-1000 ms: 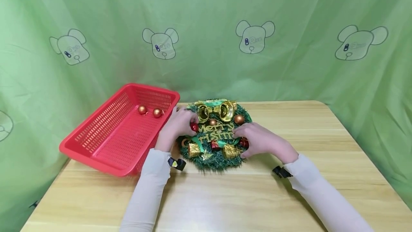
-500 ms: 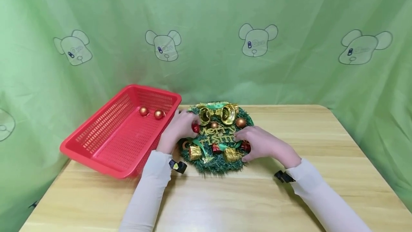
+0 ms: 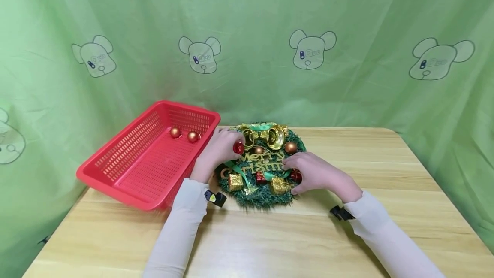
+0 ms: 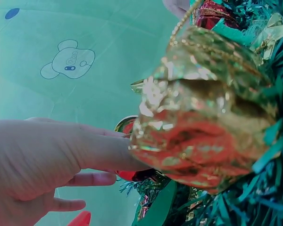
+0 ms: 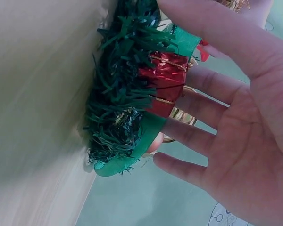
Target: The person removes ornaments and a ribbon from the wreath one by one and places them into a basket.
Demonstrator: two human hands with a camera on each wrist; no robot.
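A green tinsel Christmas wreath [image 3: 254, 200] with gold bells, small foil gift boxes and "Merry Christmas" lettering lies on the table. On its left side my left hand [image 3: 220, 148] pinches a shiny red ball ornament [image 3: 238, 147] between thumb and fingers. In the left wrist view a gold foil gift box [image 4: 203, 117] partly covers that ball and the fingertips. My right hand [image 3: 318, 171] rests at the wreath's right edge, thumb and extended fingers spread around a red gift box [image 5: 167, 77]. Copper-coloured balls [image 3: 290, 147] sit among the tinsel near the bells.
A red plastic basket [image 3: 115, 192] stands left of the wreath, close beside my left forearm. Two gold balls [image 3: 192, 136] lie inside at its far end. A green curtain [image 3: 254, 89] hangs behind the wooden table [image 3: 270, 243].
The red ball, pinched in my left hand, has risen slightly and shifted a little right over the wreath. My right hand stays at the wreath's edge; the view has shifted slightly.
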